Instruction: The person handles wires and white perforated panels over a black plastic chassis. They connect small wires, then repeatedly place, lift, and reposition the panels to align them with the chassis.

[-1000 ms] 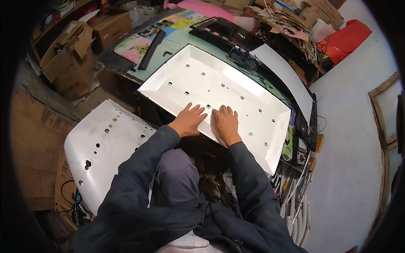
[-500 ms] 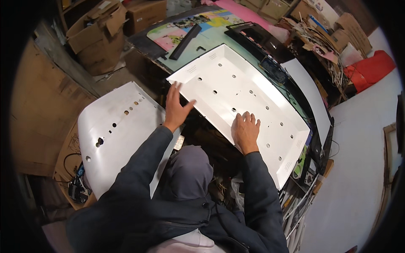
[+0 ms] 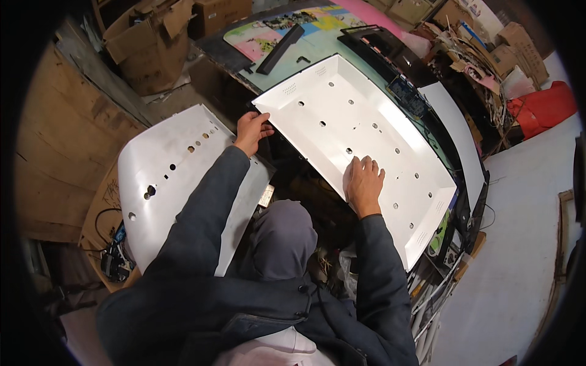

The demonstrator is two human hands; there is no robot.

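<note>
White panel [image 3: 381,137], left hand [image 3: 251,133] gripping it, right hand [image 3: 366,189] spread, overhangs table [image 3: 321,46] near wall [image 3: 519,207].

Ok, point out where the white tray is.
In the head view, the white tray lies right of centre over the table, the left hand at its left corner, the right hand on its near side.

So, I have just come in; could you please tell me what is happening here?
The person's left hand is at the left corner of a white panel with round holes, and the right hand rests on its near side. The panel lies partly over a table, where a dark bar also lies. A pale, curved panel with holes is at the left.
</note>
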